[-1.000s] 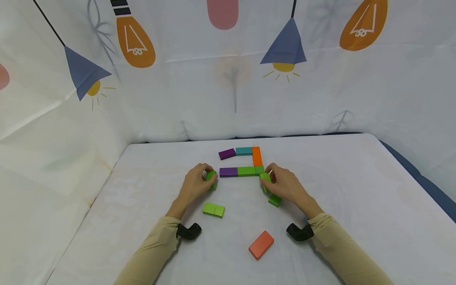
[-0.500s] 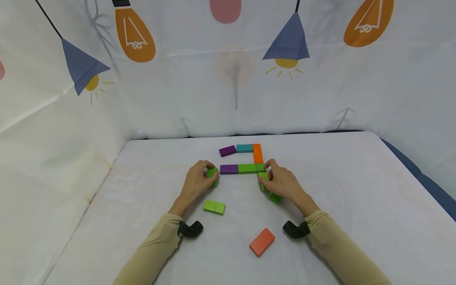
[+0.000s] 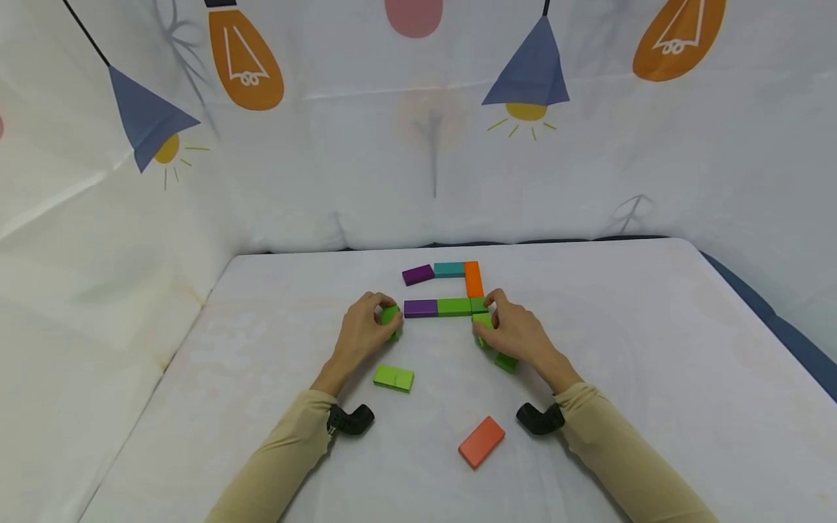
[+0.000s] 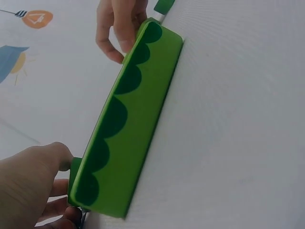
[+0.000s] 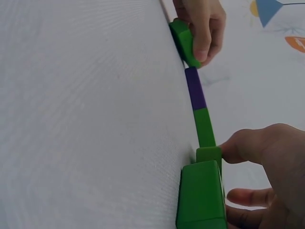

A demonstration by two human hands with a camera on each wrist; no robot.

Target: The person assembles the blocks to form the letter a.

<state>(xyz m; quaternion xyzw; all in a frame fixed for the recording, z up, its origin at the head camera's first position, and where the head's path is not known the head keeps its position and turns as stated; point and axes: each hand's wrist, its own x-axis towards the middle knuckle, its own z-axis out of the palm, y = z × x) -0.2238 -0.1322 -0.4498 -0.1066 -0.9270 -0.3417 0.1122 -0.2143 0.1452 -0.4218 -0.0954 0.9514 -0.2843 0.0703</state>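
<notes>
My left hand (image 3: pixel 364 327) pinches a small green block (image 3: pixel 389 317) just left of the purple block's (image 3: pixel 421 309) end, with a narrow gap between them. At the other end of that row, my right hand (image 3: pixel 521 333) holds a light green block (image 3: pixel 482 325) between thumb and fingers, beside the row's last small green block (image 3: pixel 479 305). A longer green block (image 3: pixel 454 307) lies between. Close under the right hand lies another green block (image 3: pixel 506 362), partly hidden. In the left wrist view, a light green block (image 4: pixel 138 114) with dark green scallops covers part of the scene.
Behind the row, an orange block (image 3: pixel 474 279), a teal block (image 3: pixel 449 270) and a tilted dark purple block (image 3: pixel 418 274) form an open outline. Nearer me, an orange-red block (image 3: pixel 482 442) lies on the white table (image 3: pixel 275 290). A patterned cloth (image 3: pixel 366 174) hangs behind it.
My right hand has shifted slightly left with its light green block. My left hand stays nearly in place. The head view has tilted down a little.
</notes>
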